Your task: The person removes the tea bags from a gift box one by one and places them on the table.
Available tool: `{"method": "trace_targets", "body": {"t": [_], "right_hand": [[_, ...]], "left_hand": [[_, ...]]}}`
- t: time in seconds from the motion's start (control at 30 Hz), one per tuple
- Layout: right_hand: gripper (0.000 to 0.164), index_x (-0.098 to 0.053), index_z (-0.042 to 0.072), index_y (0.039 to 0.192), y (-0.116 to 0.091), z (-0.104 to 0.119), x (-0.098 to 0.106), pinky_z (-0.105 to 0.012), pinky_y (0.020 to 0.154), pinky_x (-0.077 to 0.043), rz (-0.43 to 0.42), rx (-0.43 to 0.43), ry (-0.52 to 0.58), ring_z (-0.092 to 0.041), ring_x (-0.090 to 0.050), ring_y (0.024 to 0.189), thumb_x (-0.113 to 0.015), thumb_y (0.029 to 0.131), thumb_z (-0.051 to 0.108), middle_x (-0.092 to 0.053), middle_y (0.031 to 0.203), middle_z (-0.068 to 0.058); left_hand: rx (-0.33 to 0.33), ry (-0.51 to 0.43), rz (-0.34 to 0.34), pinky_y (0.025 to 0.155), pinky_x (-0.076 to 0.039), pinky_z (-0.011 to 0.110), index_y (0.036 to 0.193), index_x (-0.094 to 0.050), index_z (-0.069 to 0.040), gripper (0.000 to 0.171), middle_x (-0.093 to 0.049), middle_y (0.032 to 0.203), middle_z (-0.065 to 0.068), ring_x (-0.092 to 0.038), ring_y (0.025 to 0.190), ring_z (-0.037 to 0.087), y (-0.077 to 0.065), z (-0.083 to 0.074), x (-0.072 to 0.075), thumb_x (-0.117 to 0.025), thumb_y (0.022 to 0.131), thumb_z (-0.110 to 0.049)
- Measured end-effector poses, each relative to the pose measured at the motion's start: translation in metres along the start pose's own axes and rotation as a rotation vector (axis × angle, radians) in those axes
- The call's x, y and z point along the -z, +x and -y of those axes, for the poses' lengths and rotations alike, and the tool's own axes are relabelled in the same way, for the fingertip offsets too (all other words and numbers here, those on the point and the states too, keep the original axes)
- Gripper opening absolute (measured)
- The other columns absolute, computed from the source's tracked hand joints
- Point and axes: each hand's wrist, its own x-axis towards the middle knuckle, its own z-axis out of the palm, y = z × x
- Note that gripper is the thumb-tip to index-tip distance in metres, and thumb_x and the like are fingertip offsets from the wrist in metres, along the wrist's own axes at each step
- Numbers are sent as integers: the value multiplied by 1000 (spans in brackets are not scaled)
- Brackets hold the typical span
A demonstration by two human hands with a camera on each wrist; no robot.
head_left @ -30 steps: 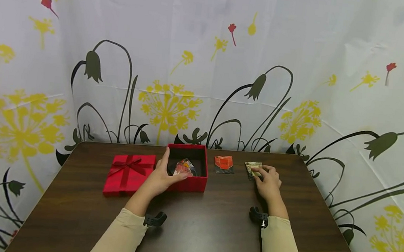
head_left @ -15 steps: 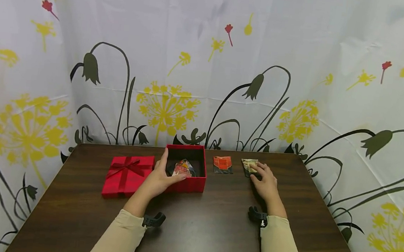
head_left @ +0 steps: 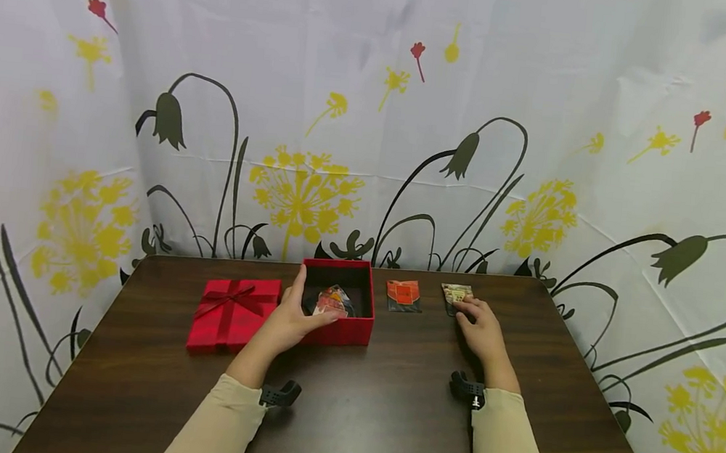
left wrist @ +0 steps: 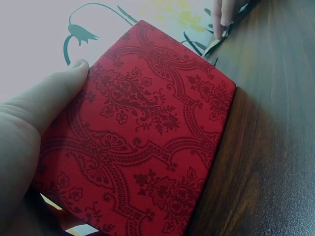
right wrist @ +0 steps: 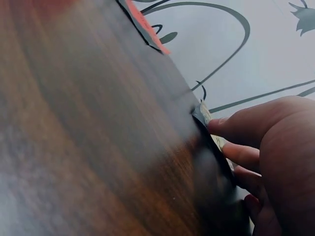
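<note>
The left hand (head_left: 288, 321) clamps a red box (head_left: 346, 333) as the right hand (head_left: 484, 329), fingers apart, touches a packet (head_left: 455, 291) beneath them; thin against the surface (head_left: 384, 411), it could skid away if nudged sideways.

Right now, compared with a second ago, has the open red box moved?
No: against the table's back edge in the head view, the red box has shifted neither way.

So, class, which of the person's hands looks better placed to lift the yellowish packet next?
Probably the right hand: it touches the yellowish packet, while the left hand holds the red gift box.
</note>
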Motion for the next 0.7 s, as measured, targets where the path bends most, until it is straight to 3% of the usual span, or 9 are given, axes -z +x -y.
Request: {"method": "trace_targets", "body": {"t": [0.33,0.57,0.7], "right_hand": [[35,-71,0,141,0,-1,1,-60,134,-24,8,-35,37,-44,-36,162,-66,108,11,-53,164,-23],[34,-72,-1,140,3,0,0,-60,134,-25,17,-34,66,-44,-38,161,-66,108,10,-54,163,-23],[35,-71,-2,141,3,0,2,-61,133,-25,28,-34,56,-45,-37,160,-66,108,10,-52,164,-24]], "left_hand": [[13,-4,9,124,-28,80,174,13,-41,131,-1,184,20,-15,167,54,0,-2,1,-80,87,-72],[10,6,5,123,-31,79,174,13,-40,131,-5,183,20,-24,164,55,2,-2,2,-79,87,-74],[12,-1,10,123,-30,80,174,13,-39,133,-3,184,20,-22,165,55,3,-3,3,-80,85,-75]]}}
